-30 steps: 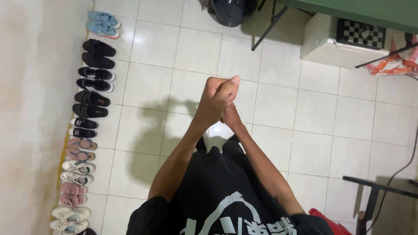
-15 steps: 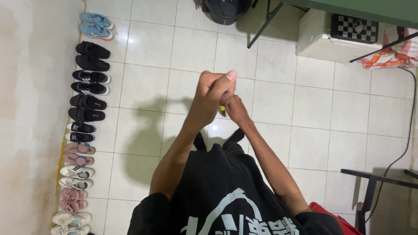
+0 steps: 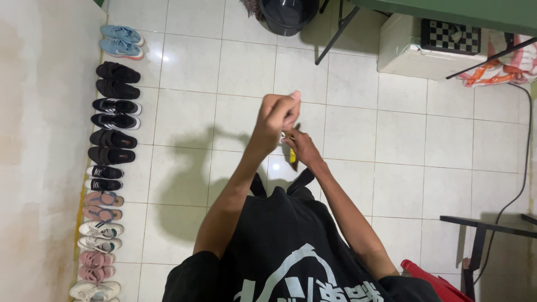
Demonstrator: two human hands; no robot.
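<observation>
Yellow small object (image 3: pixel 292 157) pinched under right hand (image 3: pixel 299 146); left hand (image 3: pixel 278 114) fisted at 11 o'clock, touching. Seems light, rigid; best gripped mid-body.

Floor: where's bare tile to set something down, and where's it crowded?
Bare tile runs between the shoe row along the wall and the hands, and right of the arms toward the cable. Crowded: top right by the white box, bucket and table legs.

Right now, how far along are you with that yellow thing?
Done: pairs of shoes stand lined up along the wall. In hand: the left hand is fisted against the right hand, which grips a small yellow object. Left: the object is not set down yet.
</observation>
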